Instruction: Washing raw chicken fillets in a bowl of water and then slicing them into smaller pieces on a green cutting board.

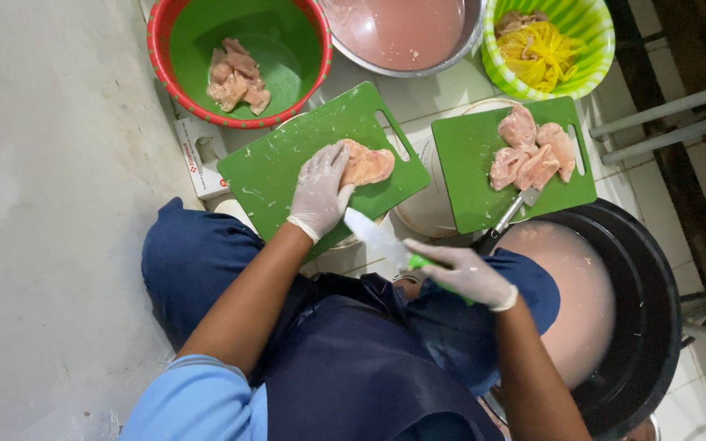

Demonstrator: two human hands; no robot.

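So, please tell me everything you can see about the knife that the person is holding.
The knife has a broad, pale, pointed blade and a bright green handle, probably plastic. The gloved right hand grips the handle, hiding most of it. The blade points up and to the left, toward the green cutting board where the gloved left hand presses a raw chicken piece. The blade is apart from the meat; whether its tip touches the board's edge is unclear.

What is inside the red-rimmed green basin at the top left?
The red-rimmed green basin holds a small heap of raw chicken pieces on its bare floor. Whatever lies beneath those pieces is covered.
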